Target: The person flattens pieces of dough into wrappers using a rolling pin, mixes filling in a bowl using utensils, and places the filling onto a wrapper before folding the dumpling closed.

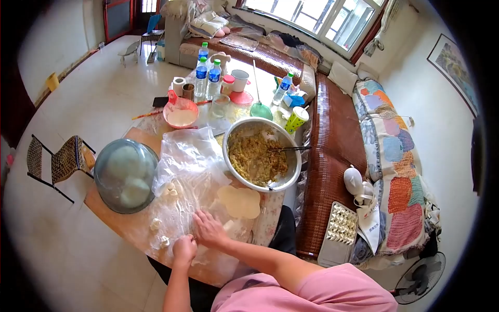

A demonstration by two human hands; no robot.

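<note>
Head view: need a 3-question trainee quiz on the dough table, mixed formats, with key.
1. True or false: the metal bowl of filling stands on the table beyond the rolled wrappers, with a utensil resting in it.
2. What does the right hand rest on? A) the floured board B) the glass-lidded dough bowl C) a water bottle
3. Fill in: the left hand is closed over a small piece of ____.

Key: 1 true; 2 A; 3 dough, judging by the cut dough pieces beside it, though the piece itself is mostly hidden in the fist.
</note>
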